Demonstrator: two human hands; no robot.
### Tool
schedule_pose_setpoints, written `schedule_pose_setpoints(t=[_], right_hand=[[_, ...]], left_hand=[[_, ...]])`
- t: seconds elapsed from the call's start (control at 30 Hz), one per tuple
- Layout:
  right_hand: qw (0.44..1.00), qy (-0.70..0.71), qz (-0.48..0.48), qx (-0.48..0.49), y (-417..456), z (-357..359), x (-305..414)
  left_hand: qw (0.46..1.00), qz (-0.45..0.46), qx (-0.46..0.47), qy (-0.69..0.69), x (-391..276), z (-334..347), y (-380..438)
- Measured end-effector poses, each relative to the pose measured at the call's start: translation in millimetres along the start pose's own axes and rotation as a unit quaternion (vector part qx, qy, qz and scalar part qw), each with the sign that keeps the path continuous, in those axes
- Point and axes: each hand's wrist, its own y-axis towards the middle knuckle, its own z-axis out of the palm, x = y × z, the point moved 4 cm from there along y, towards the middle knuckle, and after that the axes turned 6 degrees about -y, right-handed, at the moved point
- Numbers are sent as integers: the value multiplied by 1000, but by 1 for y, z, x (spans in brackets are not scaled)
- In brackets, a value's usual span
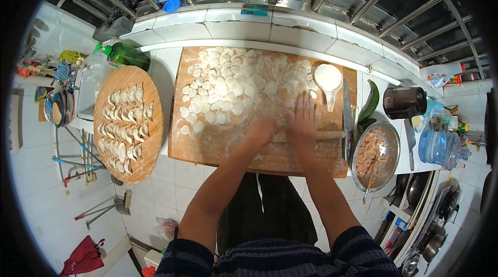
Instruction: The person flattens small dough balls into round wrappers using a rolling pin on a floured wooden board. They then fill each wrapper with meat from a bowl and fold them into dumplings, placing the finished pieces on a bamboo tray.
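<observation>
Low over the floured wooden board (pixel 218 148), my left hand (pixel 261 132) has curled fingers near one end of a wooden rolling pin (pixel 330 135). Whatever lies under those fingers is hidden and blurred. My right hand (pixel 303 119) is flat across the pin, palm down, with its fingers stretched out towards the window. Small flattened dough rounds (pixel 221 94), dusted with flour, crowd the board's left half. Beyond my right fingertips are a few dough pieces (pixel 304 64) and a white scoop of flour (pixel 328 77), its handle towards me.
Left, a round wooden board (pixel 155 152) bears rows of filled dumplings (pixel 122 121). A knife (pixel 347 121) lies along the board's right edge. Beyond it are a metal bowl (pixel 395 160) of minced filling with chopsticks, a green cucumber (pixel 372 100) and a dark jug (pixel 404 103).
</observation>
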Motion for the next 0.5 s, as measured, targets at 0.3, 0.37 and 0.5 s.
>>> schedule_pose_setpoints(t=[0.3,0.37,0.5], right_hand=[[997,-20,-31,63,-64,-6,8],[1000,-5,-22,12,-19,-2,4],[999,5,-19,-32,-8,16,-1]], left_hand=[[997,52,-39,-52,34,6,-1],[999,24,-17,-23,3,-10,-4],[996,28,-83,17,14,-1,14]])
